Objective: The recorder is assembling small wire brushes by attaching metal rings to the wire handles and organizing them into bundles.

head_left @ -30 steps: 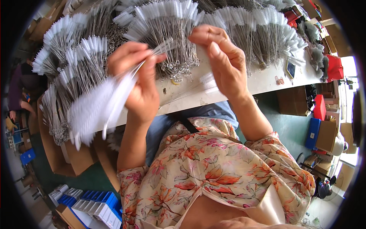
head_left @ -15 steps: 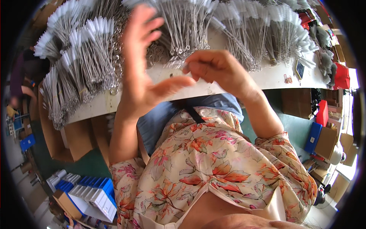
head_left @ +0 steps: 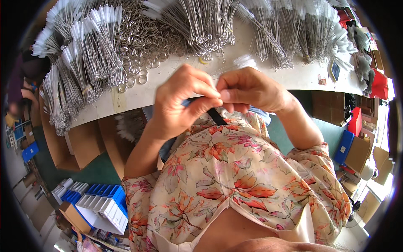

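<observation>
Just off the table's near edge, my left hand point(head_left: 182, 103) and my right hand point(head_left: 254, 90) meet fingertip to fingertip. Thumb and forefinger are pinched on each; whatever they grip is hidden or too small to name. Behind my right hand, a white-bristled wire brush point(head_left: 244, 61) shows in part; I cannot tell whether it lies on the table or is held. A heap of metal split rings point(head_left: 145, 40) lies beyond my left hand. Straight ahead are bundled wire brushes point(head_left: 205, 31) with looped ends toward me.
More brush bundles point(head_left: 98, 46) stand at the left of the white table point(head_left: 163, 69), and others point(head_left: 289, 33) at the right. A phone-like device point(head_left: 335, 70) lies near the right end. Cardboard boxes point(head_left: 86, 140) stand below the left edge. Another person point(head_left: 27, 84) is at far left.
My left hand has come down from its raised, spread pose and closed to a pinch against my right fingertips. My right hand has shifted slightly down and right. The ring heap is now uncovered.
</observation>
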{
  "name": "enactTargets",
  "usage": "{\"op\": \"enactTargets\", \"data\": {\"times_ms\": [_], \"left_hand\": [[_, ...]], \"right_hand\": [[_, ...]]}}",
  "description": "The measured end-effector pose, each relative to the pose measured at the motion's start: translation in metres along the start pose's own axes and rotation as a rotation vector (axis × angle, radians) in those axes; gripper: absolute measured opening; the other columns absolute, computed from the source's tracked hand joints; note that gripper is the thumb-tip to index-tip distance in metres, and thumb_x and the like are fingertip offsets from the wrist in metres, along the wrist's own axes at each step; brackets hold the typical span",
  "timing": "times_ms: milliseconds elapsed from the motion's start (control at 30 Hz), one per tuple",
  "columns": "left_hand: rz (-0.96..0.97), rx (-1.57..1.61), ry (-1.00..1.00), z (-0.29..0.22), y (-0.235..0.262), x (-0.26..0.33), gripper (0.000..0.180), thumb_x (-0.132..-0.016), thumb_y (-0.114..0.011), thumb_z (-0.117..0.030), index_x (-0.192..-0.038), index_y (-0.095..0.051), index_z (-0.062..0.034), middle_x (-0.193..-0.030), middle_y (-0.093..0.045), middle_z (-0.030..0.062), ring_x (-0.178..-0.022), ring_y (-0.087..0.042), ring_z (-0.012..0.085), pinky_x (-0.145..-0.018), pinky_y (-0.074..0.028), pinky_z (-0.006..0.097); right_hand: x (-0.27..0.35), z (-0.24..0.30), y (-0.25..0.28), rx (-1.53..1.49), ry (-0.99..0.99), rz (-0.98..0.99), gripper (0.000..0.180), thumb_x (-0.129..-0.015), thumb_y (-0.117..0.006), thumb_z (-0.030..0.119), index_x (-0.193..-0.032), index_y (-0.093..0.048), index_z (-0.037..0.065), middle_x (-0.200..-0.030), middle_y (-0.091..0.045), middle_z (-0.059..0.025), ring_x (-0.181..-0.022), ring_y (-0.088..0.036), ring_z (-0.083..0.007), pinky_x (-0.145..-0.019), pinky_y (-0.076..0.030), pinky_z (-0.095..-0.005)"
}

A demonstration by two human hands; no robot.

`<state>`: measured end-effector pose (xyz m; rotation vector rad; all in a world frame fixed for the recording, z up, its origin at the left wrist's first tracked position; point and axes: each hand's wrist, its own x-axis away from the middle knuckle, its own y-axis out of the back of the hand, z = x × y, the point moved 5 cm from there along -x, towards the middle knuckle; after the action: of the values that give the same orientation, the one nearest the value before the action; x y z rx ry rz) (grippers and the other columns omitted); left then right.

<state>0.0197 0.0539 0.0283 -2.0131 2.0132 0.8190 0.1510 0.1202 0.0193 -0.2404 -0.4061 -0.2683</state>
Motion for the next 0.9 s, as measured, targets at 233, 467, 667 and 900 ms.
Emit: {"op": "enactTargets", "data": {"times_ms": [233, 467, 667, 900], "left_hand": [[-0.248, -0.485, 0.551, 0.044, 0.032, 0.055, 0.017, -0.078, -0.067, -0.014, -0.089, -0.06, -0.0034, -0.078, -0.059, 0.0068, -0.07, -0.056, 0.0139, -0.063, -0.044, 0.026], [-0.242, -0.452, 0.398, 0.053, 0.019, 0.058, 0.011, -0.08, -0.063, -0.007, -0.077, -0.053, -0.0028, -0.085, -0.061, 0.0072, -0.063, -0.058, 0.0124, -0.056, -0.047, 0.028], [-0.297, 0.092, 0.441, 0.023, 0.041, 0.026, 0.011, -0.084, -0.054, 0.003, -0.095, -0.057, 0.0012, -0.102, -0.06, 0.0155, -0.078, -0.06, 0.0114, -0.067, -0.054, 0.025], [-0.095, 0.067, 0.299, 0.003, 0.056, 0.015, 0.015, -0.081, -0.055, 0.004, -0.093, -0.063, -0.0019, -0.105, -0.058, 0.0167, -0.085, -0.059, 0.0151, -0.073, -0.05, 0.026]], "right_hand": [[0.066, -0.034, 0.075, 1.377, -0.153, -0.581, 0.012, -0.082, -0.052, 0.009, -0.085, -0.064, 0.008, -0.082, -0.063, -0.0093, -0.077, -0.062, -0.0265, -0.066, -0.049, -0.036], [-0.002, -0.026, 0.016, 0.825, 0.502, -0.625, 0.005, -0.078, -0.063, 0.01, -0.081, -0.065, 0.008, -0.084, -0.062, -0.0061, -0.065, -0.061, -0.025, -0.058, -0.049, -0.0324], [-0.041, 0.003, -0.02, 0.847, 0.596, -0.515, 0.007, -0.078, -0.062, 0.015, -0.081, -0.065, 0.009, -0.084, -0.062, -0.0039, -0.068, -0.062, -0.0245, -0.059, -0.049, -0.0336], [-0.032, 0.02, -0.015, 0.429, 0.411, -0.348, 0.013, -0.078, -0.064, 0.014, -0.086, -0.065, 0.004, -0.072, -0.062, -0.0072, -0.061, -0.057, -0.0152, -0.057, -0.045, -0.0282]]}}
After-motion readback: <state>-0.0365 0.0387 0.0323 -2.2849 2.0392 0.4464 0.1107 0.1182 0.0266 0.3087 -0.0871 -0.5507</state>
